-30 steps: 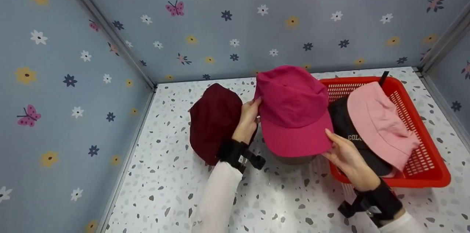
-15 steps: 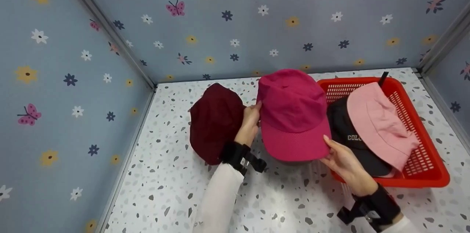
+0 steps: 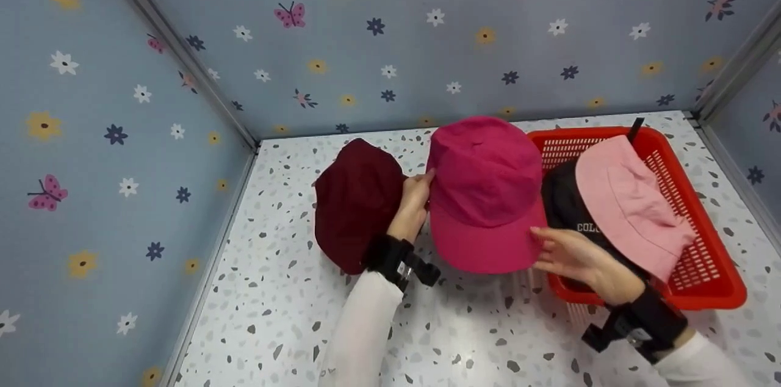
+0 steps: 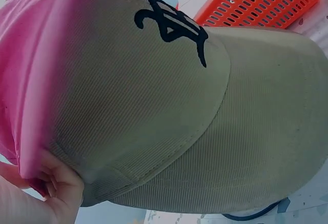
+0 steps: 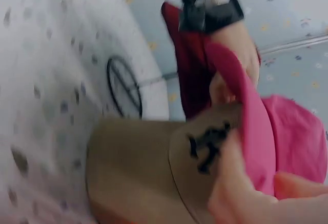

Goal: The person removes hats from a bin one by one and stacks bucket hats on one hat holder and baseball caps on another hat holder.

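A bright pink baseball cap (image 3: pixel 488 191) sits over a khaki cap (image 4: pixel 143 90) with dark embroidery, which the pink one hides in the head view. At its left edge my left hand (image 3: pixel 415 198) pinches the pink cap's rim between thumb and curled fingers. My right hand (image 3: pixel 576 259) holds the right side of the pink brim, thumb above and fingers below, as the right wrist view shows. Beside my left hand is a maroon cap (image 3: pixel 357 204); a black wire base (image 5: pixel 154 80) shows near it in the right wrist view.
A red plastic basket (image 3: pixel 729 271) stands at the right, holding a black cap (image 3: pixel 564 198) with lettering and a light pink bucket hat (image 3: pixel 634 204). Flower-patterned walls (image 3: pixel 390 39) bound the speckled white table (image 3: pixel 280 314) at the back and sides.
The pink cap has come down lower over the khaki cap, whose brim no longer shows in the head view. My right hand has turned and its wrist has shifted right.
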`<state>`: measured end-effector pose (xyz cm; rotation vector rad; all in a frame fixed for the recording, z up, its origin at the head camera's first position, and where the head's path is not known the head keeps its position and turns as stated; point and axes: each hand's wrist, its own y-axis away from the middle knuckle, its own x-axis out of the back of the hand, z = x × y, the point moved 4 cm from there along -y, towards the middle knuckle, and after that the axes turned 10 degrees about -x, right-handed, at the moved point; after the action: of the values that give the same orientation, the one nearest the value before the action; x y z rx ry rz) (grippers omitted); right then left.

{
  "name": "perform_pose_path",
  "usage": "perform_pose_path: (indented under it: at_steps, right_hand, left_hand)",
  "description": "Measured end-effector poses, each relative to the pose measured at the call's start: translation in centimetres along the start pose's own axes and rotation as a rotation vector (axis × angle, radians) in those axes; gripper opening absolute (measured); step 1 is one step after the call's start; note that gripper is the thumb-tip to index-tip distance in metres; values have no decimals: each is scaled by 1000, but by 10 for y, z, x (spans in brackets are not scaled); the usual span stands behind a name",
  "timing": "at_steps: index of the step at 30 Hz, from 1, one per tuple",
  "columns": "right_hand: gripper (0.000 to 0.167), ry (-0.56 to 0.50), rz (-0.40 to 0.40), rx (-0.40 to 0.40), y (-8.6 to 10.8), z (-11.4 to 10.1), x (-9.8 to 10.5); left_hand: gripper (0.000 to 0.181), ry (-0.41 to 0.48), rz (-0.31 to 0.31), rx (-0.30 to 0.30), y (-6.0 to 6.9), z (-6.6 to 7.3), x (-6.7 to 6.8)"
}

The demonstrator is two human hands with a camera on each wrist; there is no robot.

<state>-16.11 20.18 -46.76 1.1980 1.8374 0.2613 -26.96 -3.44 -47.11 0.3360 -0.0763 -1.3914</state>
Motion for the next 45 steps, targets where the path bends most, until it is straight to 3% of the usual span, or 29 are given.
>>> perform_pose_path:
  at_steps: [3, 9, 11, 14, 15, 16, 18, 21, 22, 23, 27, 30, 33, 40, 42, 45]
  right_hand:
    - [15, 123, 49, -5, -4, -26, 7]
    - [58, 271, 130, -13, -15, -68, 13]
    - [58, 284, 153, -28, -21, -77, 13]
    - [46, 259, 186, -43, -34, -85, 24]
    - [38, 247, 199, -42, -35, -87, 24]
    - [28, 237, 205, -38, -36, -89, 24]
    - [14, 232, 214, -23, -37, -92, 23]
    - [12, 278, 246, 8, -31, -94, 11]
    - [15, 300, 267, 16, -31, -94, 11]
    - [15, 317, 292, 21, -32, -94, 12]
    - [20, 368, 361, 16, -34, -91, 15]
    - [25, 385, 372, 6, -36, -88, 17]
    - [24, 407, 372, 7, -39, -85, 19]
    - [18, 439, 400, 2, -43, -76, 24]
    - [17, 433, 406, -1, -44, -73, 25]
    - [15, 442, 407, -4, -46, -70, 26]
  left_hand:
    - [20, -1, 1, -2, -1, 1, -1]
    - [21, 11, 5, -7, -1, 2, -1]
    - [20, 11, 7, -10, -1, 2, -1]
    - [18, 5, 15, -16, -1, 3, 0]
    - [18, 4, 20, -20, -14, -8, 1]
    - [18, 4, 19, -32, -14, -10, 1]
    - [19, 26, 9, -63, -48, -39, 3]
    - [24, 47, -2, -95, -101, -85, 6]
    - [25, 58, -14, -93, -103, -86, 6]
    - [28, 63, -16, -105, -121, -99, 7]
    - [27, -13, 14, -99, -124, -100, 3]
    - [27, -72, 36, -130, -149, -124, 3]
    - [22, -78, 37, -169, -190, -163, 7]
    - [16, -129, 74, -128, -278, -255, 15]
    - [17, -176, 82, -98, -284, -266, 17]
    - [32, -203, 79, -63, -273, -268, 21]
